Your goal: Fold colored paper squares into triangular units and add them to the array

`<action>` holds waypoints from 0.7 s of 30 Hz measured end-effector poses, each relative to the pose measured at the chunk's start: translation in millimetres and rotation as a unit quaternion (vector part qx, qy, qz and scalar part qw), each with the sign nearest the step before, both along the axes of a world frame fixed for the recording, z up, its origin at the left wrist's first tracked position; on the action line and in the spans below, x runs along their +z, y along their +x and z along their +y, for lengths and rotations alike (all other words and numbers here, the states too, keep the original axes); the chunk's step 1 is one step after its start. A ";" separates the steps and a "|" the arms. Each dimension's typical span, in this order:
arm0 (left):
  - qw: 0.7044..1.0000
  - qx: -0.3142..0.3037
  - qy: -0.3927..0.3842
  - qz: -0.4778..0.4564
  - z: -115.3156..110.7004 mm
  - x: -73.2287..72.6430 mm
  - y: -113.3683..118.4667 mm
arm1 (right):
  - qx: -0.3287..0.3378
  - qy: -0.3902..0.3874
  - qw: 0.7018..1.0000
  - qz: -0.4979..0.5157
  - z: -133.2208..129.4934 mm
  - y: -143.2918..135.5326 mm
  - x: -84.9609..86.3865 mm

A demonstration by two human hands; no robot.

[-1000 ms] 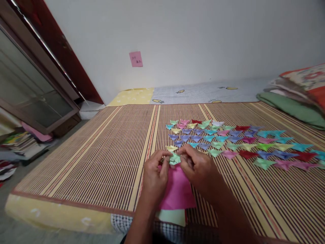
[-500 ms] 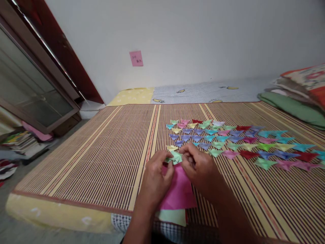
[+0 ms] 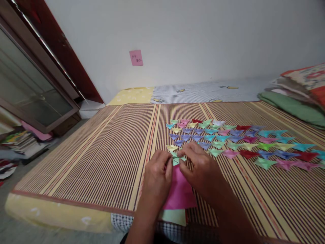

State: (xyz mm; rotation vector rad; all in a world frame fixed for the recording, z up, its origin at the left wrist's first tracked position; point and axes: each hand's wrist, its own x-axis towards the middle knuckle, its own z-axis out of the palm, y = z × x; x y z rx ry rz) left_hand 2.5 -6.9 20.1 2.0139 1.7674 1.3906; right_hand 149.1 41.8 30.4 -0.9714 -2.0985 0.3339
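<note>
Nearest to you, under your wrists, a pale sheet (image 3: 174, 217) shows at the edge of the woven mat (image 3: 101, 152), and a pink sheet (image 3: 181, 193) partly covers it. A little farther, above the upper end of the pink sheet, your hands meet at the small green paper (image 3: 175, 161). Your left hand (image 3: 157, 173) pinches its left side; your right hand (image 3: 203, 166) has the index finger across its top and the thumb below – so both are closed on it, though I cannot tell what the curled fingers do.

Compared with half a second ago, your right hand has come inward over the paper, and now it hides a blue folded piece that was visible beyond it. To my judgement, the folding now goes on at the middle of the paper, and this piece is not yet finished.

Just beyond your fingers lies a yellow folded piece (image 3: 172, 148); more folded pieces (image 3: 248, 154) spread in rows beyond and to the right of your right hand. Farthest, well beyond both hands, a pink note (image 3: 136, 58) is on the wall (image 3: 203, 40).
</note>
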 end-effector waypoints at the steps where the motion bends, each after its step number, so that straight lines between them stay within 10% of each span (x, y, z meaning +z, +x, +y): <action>1: 1.000 0.000 -0.001 0.000 -0.1 0.2 0.4 | -0.001 -0.001 1.000 -0.006 -0.9 0.0 0.9; 21: 0.999 0.025 -0.018 -0.038 -0.3 -2.9 2.8 | 0.017 -0.003 1.000 -0.001 -7.2 -3.4 4.4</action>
